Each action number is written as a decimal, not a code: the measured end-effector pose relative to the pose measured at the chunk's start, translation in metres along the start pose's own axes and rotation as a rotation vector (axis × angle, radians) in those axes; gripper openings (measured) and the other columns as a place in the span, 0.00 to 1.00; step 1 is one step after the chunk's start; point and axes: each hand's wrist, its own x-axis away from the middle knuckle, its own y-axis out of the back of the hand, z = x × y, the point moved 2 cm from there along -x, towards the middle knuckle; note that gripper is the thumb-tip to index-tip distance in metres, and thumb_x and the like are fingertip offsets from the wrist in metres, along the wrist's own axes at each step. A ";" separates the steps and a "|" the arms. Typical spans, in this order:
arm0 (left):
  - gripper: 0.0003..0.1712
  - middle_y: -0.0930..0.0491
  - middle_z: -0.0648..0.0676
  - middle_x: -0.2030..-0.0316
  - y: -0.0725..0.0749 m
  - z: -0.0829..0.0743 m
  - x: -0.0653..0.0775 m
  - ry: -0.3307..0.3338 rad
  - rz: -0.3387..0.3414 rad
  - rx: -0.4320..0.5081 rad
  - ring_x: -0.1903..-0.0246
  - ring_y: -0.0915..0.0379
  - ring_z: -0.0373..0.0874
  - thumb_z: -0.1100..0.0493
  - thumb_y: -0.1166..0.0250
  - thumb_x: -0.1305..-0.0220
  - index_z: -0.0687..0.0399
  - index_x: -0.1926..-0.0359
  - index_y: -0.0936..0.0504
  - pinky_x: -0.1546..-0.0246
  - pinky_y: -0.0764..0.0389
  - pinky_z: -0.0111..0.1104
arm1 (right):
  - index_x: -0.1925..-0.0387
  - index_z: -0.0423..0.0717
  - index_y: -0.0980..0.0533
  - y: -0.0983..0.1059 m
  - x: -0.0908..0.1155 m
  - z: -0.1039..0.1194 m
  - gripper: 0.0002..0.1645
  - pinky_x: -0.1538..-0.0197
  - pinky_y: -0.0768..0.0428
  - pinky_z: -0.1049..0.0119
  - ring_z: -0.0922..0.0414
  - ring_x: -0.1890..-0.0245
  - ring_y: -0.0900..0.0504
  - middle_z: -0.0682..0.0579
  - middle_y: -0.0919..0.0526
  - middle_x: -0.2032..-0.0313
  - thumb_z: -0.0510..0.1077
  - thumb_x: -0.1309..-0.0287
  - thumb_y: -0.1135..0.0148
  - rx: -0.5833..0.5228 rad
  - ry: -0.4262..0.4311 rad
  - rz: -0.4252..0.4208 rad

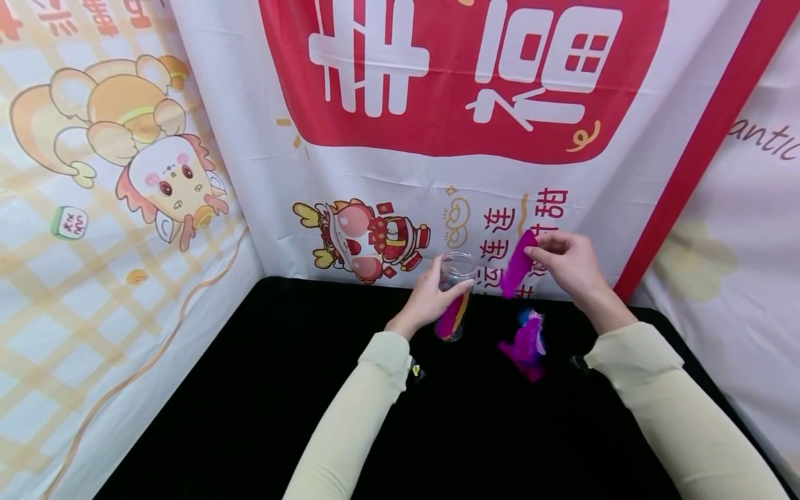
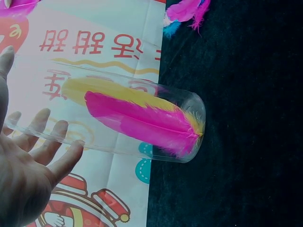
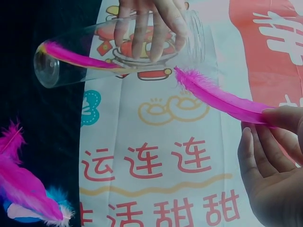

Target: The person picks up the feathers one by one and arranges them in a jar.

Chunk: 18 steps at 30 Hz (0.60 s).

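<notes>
Jar, head view: the clear jar (image 1: 458, 267) stands mouth up on the desk (image 1: 312, 389); the left hand (image 1: 428, 295) curls its grip round the upper part, probably to steady it.
Held feather, head view: beside the jar, the right hand (image 1: 565, 260) pinches a magenta feather (image 1: 517, 267), above loose feathers (image 1: 528, 345) on the desk.
Inside, left wrist view: a yellow feather (image 2: 75, 87) and a pink feather (image 2: 137, 120) lie lengthwise, quill ends at the base, seemingly aligned by the narrow wall.
Tip, right wrist view: the right grip presses the magenta feather's tip, leaving its downy end free near the jar's mouth.
Surface and room, right wrist view: dark desk covering, white banner (image 3: 156, 189) with red characters beyond.
</notes>
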 end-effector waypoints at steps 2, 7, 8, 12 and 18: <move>0.47 0.26 0.57 0.39 0.000 0.000 0.000 0.003 0.000 -0.002 0.39 0.25 0.52 0.32 0.36 0.32 0.47 0.23 0.43 0.39 0.23 0.44 | 0.52 0.35 0.19 -0.001 -0.001 0.002 0.22 0.63 0.19 0.72 0.61 0.64 0.17 0.62 0.14 0.65 0.50 0.35 0.30 0.001 0.005 -0.009; 0.47 0.28 0.58 0.36 -0.001 0.000 0.000 0.017 0.002 -0.003 0.38 0.26 0.52 0.32 0.36 0.33 0.45 0.23 0.43 0.38 0.23 0.44 | 0.51 0.36 0.18 -0.005 -0.005 0.005 0.21 0.63 0.19 0.71 0.61 0.64 0.18 0.59 0.14 0.65 0.50 0.34 0.30 -0.004 0.016 -0.026; 0.47 0.28 0.58 0.35 -0.001 0.000 0.000 0.018 0.002 -0.003 0.38 0.26 0.52 0.32 0.36 0.33 0.45 0.23 0.43 0.38 0.23 0.44 | 0.51 0.36 0.18 -0.005 -0.005 0.006 0.21 0.63 0.19 0.71 0.60 0.64 0.18 0.59 0.14 0.64 0.50 0.34 0.30 -0.005 0.018 -0.031; 0.48 0.28 0.59 0.34 -0.001 0.000 0.000 0.017 0.002 -0.003 0.38 0.25 0.52 0.31 0.36 0.33 0.45 0.23 0.44 0.38 0.23 0.44 | 0.50 0.37 0.18 -0.006 -0.006 0.009 0.22 0.61 0.20 0.70 0.60 0.62 0.20 0.59 0.14 0.64 0.51 0.35 0.30 -0.015 0.011 -0.045; 0.49 0.28 0.60 0.35 -0.001 0.000 -0.001 0.010 -0.003 0.003 0.38 0.25 0.53 0.31 0.36 0.34 0.45 0.22 0.44 0.38 0.23 0.45 | 0.50 0.37 0.18 -0.006 -0.008 0.012 0.22 0.60 0.20 0.70 0.59 0.61 0.20 0.60 0.15 0.65 0.51 0.35 0.29 -0.034 0.016 -0.056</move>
